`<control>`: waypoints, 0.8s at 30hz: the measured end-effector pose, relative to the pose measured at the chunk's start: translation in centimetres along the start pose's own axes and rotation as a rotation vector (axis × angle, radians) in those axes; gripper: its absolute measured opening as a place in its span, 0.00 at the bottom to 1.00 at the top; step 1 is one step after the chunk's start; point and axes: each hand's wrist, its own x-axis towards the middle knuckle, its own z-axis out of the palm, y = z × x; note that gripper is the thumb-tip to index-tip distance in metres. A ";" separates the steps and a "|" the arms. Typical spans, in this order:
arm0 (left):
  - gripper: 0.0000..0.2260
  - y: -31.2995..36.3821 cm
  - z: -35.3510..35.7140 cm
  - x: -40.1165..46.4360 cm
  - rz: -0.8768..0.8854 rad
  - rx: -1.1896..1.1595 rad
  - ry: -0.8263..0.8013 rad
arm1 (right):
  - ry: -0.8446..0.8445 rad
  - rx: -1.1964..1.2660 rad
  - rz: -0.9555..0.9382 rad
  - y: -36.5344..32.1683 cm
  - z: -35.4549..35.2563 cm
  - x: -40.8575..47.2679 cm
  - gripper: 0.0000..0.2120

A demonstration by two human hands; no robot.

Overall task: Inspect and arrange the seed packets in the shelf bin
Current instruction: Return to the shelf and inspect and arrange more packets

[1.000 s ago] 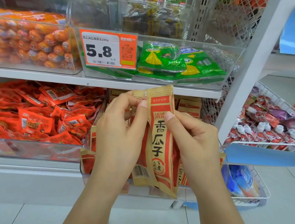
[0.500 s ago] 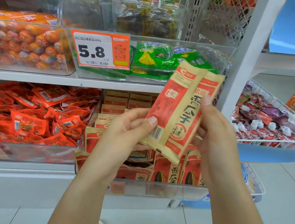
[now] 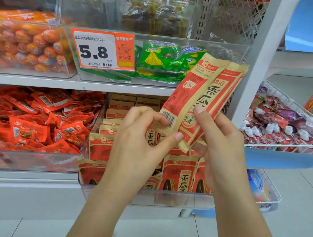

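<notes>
While both bare hands hold them up in front of the shelves, two long, narrow tan-and-red paper seed packets (image 3: 198,101) lie fanned one over the other, tilted with their tops leaning to the right, above the clear plastic shelf bin (image 3: 145,195) on the lower shelf. The left hand (image 3: 140,145) pinches the bottom corner of the packets between thumb and curled fingers, near a printed barcode. The right hand (image 3: 219,146) grips their lower right edge, with the thumb pressed on the front face and the fingers wrapped behind. This looks like the inspection step: the printed faces are turned toward the viewer. More matching packets (image 3: 177,175) stand upright in rows in the bin below, some leaning. To the left sits a bin of small orange-red sachets (image 3: 28,122). On the far upper shelf an orange price tag (image 3: 103,50) reads 5.8. The next move probably calls for squaring the pair together and lowering them upright into a gap in the near rows.
</notes>
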 end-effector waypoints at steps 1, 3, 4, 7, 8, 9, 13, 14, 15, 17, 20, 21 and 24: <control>0.10 -0.1 0.0 0.0 0.027 0.021 0.019 | 0.001 0.009 0.005 0.1 0.0 0.0 0.05; 0.08 -0.4 0.2 0.0 0.113 0.098 0.057 | 0.002 0.011 0.011 0.2 0.1 0.0 0.06; 0.08 -0.5 0.4 -0.1 0.162 0.152 0.083 | 0.001 0.010 0.011 0.3 0.1 0.0 0.06; 0.07 -0.3 1.0 -0.4 0.252 0.323 0.191 | 0.000 0.002 0.002 0.5 0.2 0.2 0.05; 0.06 -0.2 1.1 -0.5 0.274 0.363 0.223 | 0.001 0.002 -0.004 0.6 0.3 0.2 0.04; 0.06 -0.2 1.2 -0.5 0.293 0.386 0.241 | 0.003 -0.003 -0.017 0.7 0.4 0.2 0.03; 0.08 -0.5 0.9 -0.5 0.310 0.390 0.231 | 0.014 -0.071 -0.058 0.8 0.3 0.3 0.03; 0.08 -0.6 0.9 -0.5 0.299 0.392 0.213 | 0.012 -0.086 -0.064 0.8 0.3 0.3 0.03; 0.09 -0.6 0.9 -0.5 0.282 0.391 0.189 | 0.009 -0.110 -0.073 0.7 0.2 0.4 0.03; 0.10 -0.9 1.0 -0.5 0.236 0.364 0.140 | 0.007 -0.150 -0.088 0.6 0.1 0.3 0.03; 0.08 -1.3 1.2 -0.3 0.127 0.244 0.092 | -0.005 -0.175 -0.091 0.6 0.0 0.3 0.03; 0.07 -1.4 1.2 -0.3 0.093 0.207 0.077 | -0.011 -0.182 -0.093 0.7 0.0 0.3 0.02; 0.05 -1.7 1.1 -0.4 0.032 0.156 0.061 | -0.024 -0.217 -0.106 0.8 -0.1 0.4 0.05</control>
